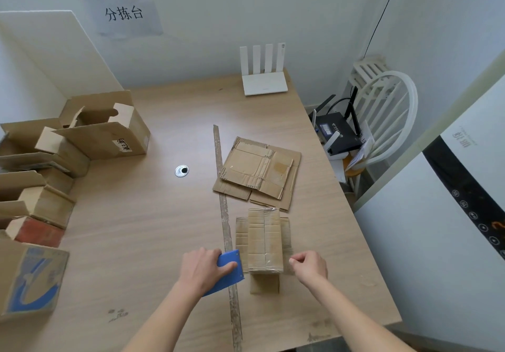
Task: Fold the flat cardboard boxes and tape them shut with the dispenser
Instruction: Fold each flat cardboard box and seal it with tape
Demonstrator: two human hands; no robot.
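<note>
A small folded cardboard box (265,239) stands on the wooden table (142,228) near the front, with shiny tape along its top and flaps spread at its sides. My left hand (202,269) grips a blue tape dispenser (232,269) just left of the box. On the box's right side, my right hand (310,267) hovers with its fingers curled, thumb and forefinger close together; I cannot tell whether it pinches tape. A stack of flat cardboard boxes (258,172) lies further back.
A long worn strip (225,223) runs down the table. Several open boxes (103,130) crowd the left edge, a printed carton (32,280) nearest. A metal grommet (181,171) sits mid-table, a white router (264,82) at the back. A white chair (382,122) stands to the right.
</note>
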